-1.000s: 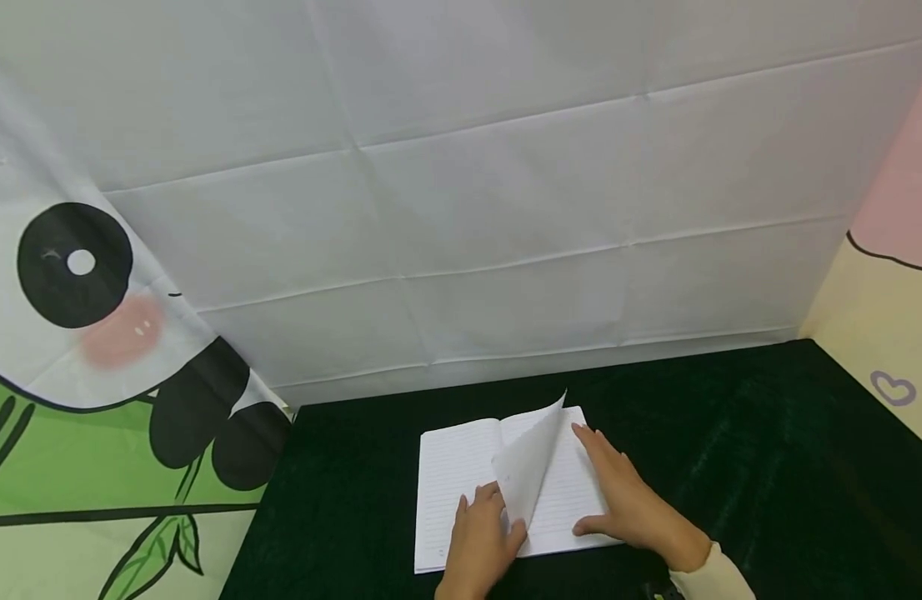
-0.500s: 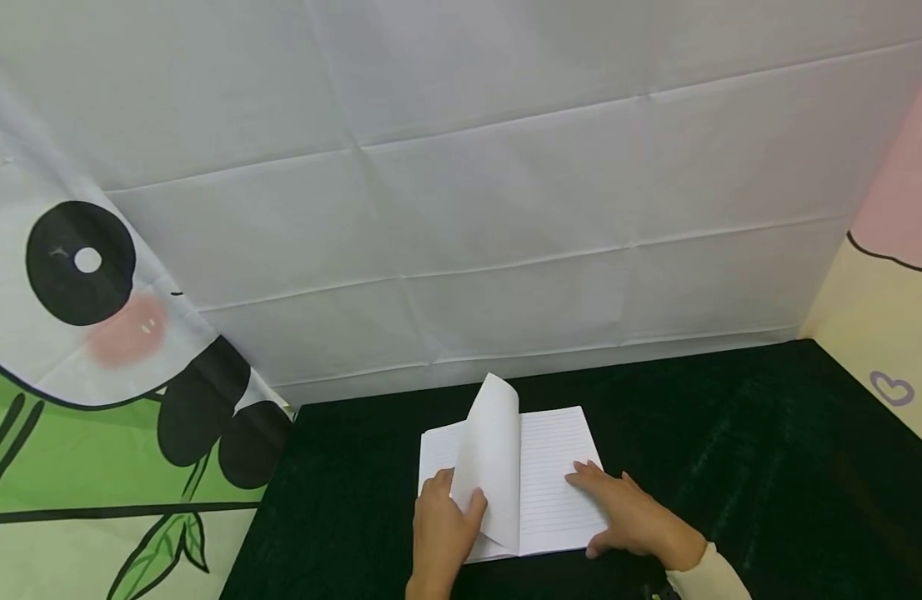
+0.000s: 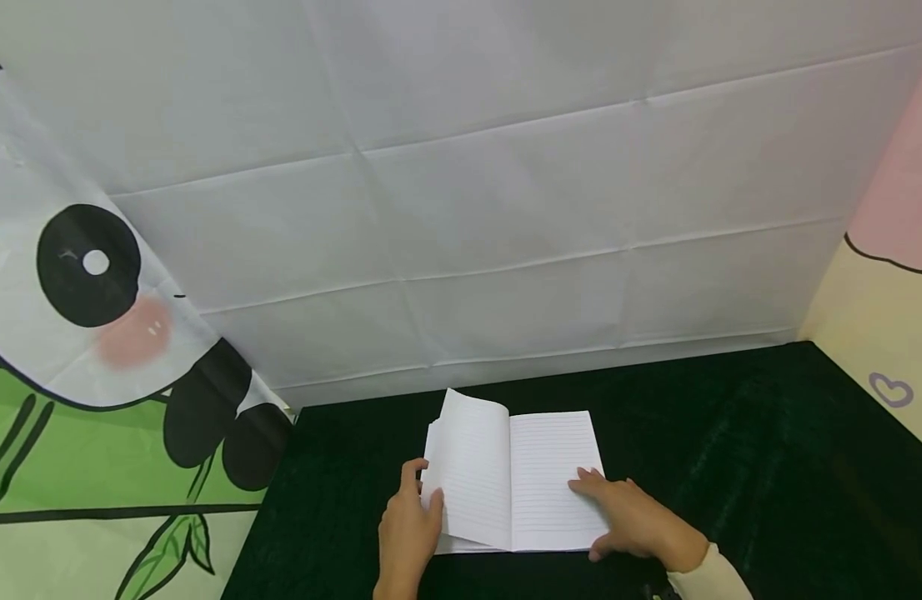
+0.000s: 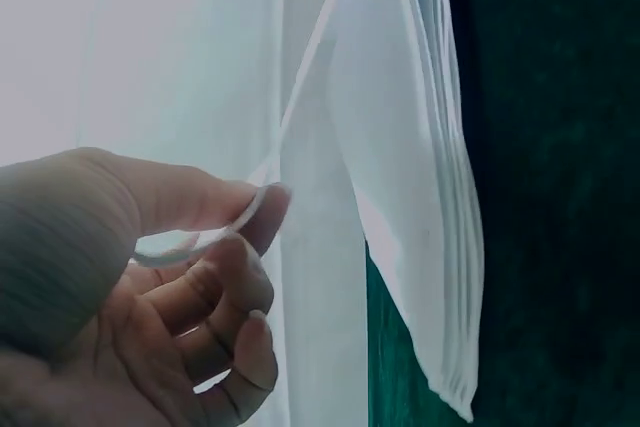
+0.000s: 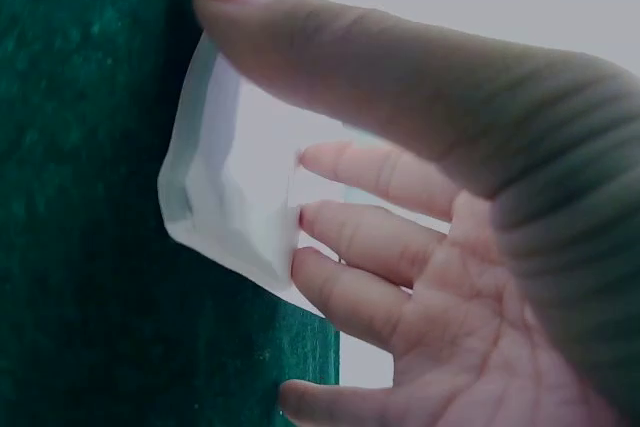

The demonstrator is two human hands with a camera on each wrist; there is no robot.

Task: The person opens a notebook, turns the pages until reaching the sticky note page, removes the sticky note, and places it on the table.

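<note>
A lined white notebook (image 3: 554, 467) lies open on the dark green cloth. One of its pages (image 3: 476, 467) curves up over the left half, its far corner lifted. At the lower left edge my left hand (image 3: 406, 525) pinches that page between thumb and index finger; the left wrist view shows the paper bent at the fingertips (image 4: 268, 209), other fingers curled below. My right hand (image 3: 633, 517) rests at the lower right corner of the notebook, fingers spread over the right page, thumb by the near edge. In the right wrist view its fingers (image 5: 370, 237) lie extended along the notebook's edge.
Dark green velvety cloth (image 3: 731, 433) covers the table. Behind it hangs a creased white sheet (image 3: 506, 208). A cartoon-printed panel (image 3: 78, 350) stands at the left, and a pink and cream panel (image 3: 889, 333) with a purple heart at the right.
The left hand has carried the page from the right half over to the left, moving leftward. The right hand has slid slightly down along the right page.
</note>
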